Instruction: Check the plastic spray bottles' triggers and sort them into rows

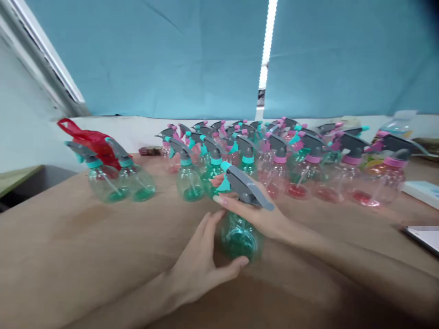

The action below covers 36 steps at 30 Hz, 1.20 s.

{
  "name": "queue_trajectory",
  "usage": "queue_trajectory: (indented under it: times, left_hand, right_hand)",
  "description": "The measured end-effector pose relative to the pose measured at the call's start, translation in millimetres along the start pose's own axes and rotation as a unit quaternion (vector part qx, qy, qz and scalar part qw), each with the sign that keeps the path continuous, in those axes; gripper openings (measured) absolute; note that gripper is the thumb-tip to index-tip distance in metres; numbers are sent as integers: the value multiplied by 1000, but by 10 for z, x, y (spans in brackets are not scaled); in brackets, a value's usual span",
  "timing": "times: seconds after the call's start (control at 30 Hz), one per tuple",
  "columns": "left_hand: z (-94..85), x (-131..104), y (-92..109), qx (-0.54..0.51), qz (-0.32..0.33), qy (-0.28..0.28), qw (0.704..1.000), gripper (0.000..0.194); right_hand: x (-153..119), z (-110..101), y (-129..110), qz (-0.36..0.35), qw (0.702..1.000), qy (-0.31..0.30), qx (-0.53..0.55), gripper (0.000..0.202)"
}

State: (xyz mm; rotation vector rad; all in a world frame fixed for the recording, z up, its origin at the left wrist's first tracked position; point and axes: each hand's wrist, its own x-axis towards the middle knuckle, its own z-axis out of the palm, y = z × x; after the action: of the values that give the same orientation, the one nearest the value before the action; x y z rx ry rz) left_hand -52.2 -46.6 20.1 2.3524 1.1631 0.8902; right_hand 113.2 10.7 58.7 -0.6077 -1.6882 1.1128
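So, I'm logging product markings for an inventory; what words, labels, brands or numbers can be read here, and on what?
No text can be read.
Held green spray bottle: no lettering to be made out.
Other spray bottles: none to be made out.
White box, right: pale blue marking, too blurred.
Flat device, right edge: faint mark, too small.
Clear bottle, back right: coloured patch, too blurred.

The left hand (202, 258) and right hand (269, 219) are bare and slim-fingered, the left forearm (137, 297) and right forearm (350, 258) uncovered.
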Motion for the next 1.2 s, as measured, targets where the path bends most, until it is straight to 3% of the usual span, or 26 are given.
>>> queue_trajectory:
  times: [0.2, 0.27, 0.33, 0.43, 0.47, 0.57, 0.6, 0.63, 0.7, 0.77, 0.83, 1.0, 1.2]
  left_hand:
    - [-255, -380, -190, 62, 23, 107, 992, 70]
    - [-348, -497, -251, 85, -5, 145, 986, 70]
    - [-466, -589, -273, 87, -57, 134, 986, 67]
    - [-684, -685, -258, 91, -66, 146, 983, 55]
    - [-759, -710, -259, 93, -69, 139, 984, 51]
    - [-953, -772, -348, 92, -116, 126, 981, 43]
    - [-1004, -784, -415, 102, -119, 140, 978, 44]
    - [-1048, -787, -498, 119, -113, 154, 974, 46]
    - [-1127, -759, -687, 169, -88, 187, 964, 47]
    - [-1202, -678, -859, 235, -65, 200, 949, 48]
    - [-1279, -556, -974, 326, -61, 190, 924, 50]
    - [-1419, -235, -1047, 379, -69, 170, 907, 54]
    - [-1431, 1, -1083, 427, -71, 146, 890, 54]
  right_hand:
    - [149, 556, -26, -10, 999, -32, 13, 39]
    - [200, 729, -38, 7, 998, -48, 38, 43]
    - [259, 872, -50, 13, 996, -71, 49, 43]
    - [367, 991, -80, 1, 992, -127, -13, 40]
    - [407, 1002, -99, -8, 988, -147, -48, 42]
    - [527, 955, -183, -77, 973, -169, -139, 85]
    - [571, 917, -213, -89, 967, -171, -164, 90]
    - [619, 872, -239, -98, 963, -153, -199, 86]
    - [737, 768, -269, -144, 946, -79, -278, 58]
    - [886, 666, -257, -201, 909, -5, -366, 35]
    - [1049, 592, -206, -226, 868, 32, -441, 32]
    - [1329, 618, -35, -131, 807, 64, -573, 63]
    - [1418, 752, 48, -50, 777, 67, -624, 62]
